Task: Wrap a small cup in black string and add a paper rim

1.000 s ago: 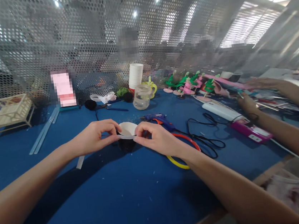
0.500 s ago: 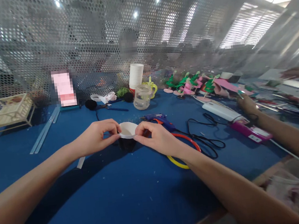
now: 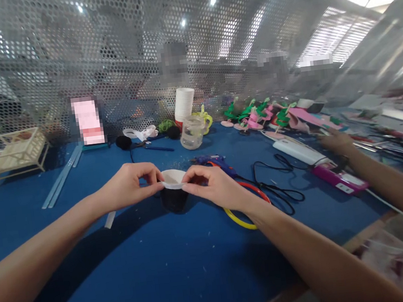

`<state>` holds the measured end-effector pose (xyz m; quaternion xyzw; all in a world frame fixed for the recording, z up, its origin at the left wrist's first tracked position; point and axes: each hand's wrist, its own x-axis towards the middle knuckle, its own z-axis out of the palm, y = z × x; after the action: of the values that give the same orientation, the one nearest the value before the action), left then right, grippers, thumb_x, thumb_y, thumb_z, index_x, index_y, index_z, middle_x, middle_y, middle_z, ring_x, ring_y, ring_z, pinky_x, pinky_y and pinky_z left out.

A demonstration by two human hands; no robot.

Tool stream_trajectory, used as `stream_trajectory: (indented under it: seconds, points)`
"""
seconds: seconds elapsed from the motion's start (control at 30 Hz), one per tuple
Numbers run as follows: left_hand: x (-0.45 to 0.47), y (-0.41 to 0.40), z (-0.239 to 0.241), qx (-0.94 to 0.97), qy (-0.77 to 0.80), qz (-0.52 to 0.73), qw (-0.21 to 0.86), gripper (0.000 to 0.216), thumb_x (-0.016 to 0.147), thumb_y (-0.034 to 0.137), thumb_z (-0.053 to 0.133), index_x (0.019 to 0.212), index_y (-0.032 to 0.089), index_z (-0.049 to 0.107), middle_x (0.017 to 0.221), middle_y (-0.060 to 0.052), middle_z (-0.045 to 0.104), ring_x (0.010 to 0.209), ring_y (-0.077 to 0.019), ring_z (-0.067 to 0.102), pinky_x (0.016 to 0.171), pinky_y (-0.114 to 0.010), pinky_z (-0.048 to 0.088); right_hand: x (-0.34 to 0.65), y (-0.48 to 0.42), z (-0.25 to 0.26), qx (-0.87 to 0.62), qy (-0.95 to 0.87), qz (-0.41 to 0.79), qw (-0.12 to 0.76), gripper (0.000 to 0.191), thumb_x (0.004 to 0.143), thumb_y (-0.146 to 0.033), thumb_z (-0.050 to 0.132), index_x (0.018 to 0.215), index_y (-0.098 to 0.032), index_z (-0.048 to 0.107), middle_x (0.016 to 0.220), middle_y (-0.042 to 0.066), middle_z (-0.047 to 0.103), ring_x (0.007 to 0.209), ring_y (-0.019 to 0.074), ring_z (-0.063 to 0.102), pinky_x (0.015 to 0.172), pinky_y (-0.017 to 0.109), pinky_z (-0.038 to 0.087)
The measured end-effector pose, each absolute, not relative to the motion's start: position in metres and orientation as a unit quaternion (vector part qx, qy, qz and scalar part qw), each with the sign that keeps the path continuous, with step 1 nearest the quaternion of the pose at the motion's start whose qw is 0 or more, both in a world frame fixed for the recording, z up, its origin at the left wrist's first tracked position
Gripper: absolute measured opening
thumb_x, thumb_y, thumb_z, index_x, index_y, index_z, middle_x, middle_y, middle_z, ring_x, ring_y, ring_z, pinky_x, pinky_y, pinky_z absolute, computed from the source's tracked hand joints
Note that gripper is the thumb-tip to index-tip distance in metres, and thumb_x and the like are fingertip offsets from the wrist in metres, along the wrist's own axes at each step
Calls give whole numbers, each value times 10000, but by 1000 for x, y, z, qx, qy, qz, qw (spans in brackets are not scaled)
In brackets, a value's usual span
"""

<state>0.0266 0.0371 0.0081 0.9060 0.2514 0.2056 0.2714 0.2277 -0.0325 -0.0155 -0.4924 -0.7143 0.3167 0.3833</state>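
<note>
Between my two hands is a cup (image 3: 175,198) with a white rim and white inside and a black outer wall, over the middle of the blue table. My left hand (image 3: 142,179) pinches the rim on the left between thumb and fingers. On the right, my right hand (image 3: 203,180) pinches the same rim, its thumb at the near side. Just behind my right hand lies a blue glue gun (image 3: 217,161) with an orange trigger. The cup's far side is partly hidden.
Behind stand a clear plastic jar (image 3: 191,135) and a stack of white cups (image 3: 184,102). Red and yellow rings (image 3: 240,219) lie by my right wrist. At right are a purple power strip (image 3: 339,178), cables and a co-worker's hand (image 3: 335,143). A small rack (image 3: 12,153) stands left.
The cup's black outer wall shows more below the white rim. Both hands keep their pinch on it. The co-worker's hands on the right have shifted slightly.
</note>
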Motion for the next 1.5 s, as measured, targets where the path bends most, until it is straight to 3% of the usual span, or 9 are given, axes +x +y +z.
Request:
stream_trajectory:
  seconds: [0.27,0.5,0.67,0.83,1.2,1.5]
  points:
    - [27,33,15,862,260,118,420,173,709,250,571,853,155,563,719,22,580,652,-96,516,618,-221,413,231,-37,-10,-459,-664,470,358,93,713,-241,587,733,-159,547,631,-36,497,551,71,441,539,219,365]
    - [27,32,15,871,219,23,439,211,765,322,507,695,128,554,620,36,475,591,-83,404,540,-189,319,234,-40,-6,-448,-639,533,326,101,682,-224,610,719,-150,552,621,-41,501,543,63,436,522,204,357]
    - [29,27,16,876,220,21,430,243,775,359,494,704,131,541,608,39,444,585,-86,381,533,-190,296,232,-42,-4,-441,-679,498,309,190,653,-269,653,783,-146,591,644,-35,503,559,65,407,521,200,330]
    - [31,21,19,883,222,26,412,243,781,356,485,704,132,538,628,32,461,598,-92,399,556,-204,310,220,-50,-2,-496,-673,443,324,216,703,-336,607,631,-136,566,556,-45,445,509,61,343,474,206,272]
    - [34,11,26,889,268,53,368,253,714,405,567,722,153,587,737,17,548,719,-122,474,659,-222,345,210,-56,-4,-500,-667,412,368,220,699,-268,615,546,-143,517,522,-57,411,481,52,318,464,202,282]
    - [36,6,25,901,263,46,341,209,735,340,566,646,151,556,677,37,488,654,-90,444,617,-192,326,216,-60,-4,-487,-689,416,339,144,715,-225,600,605,-139,570,572,-41,477,509,56,375,483,195,318]
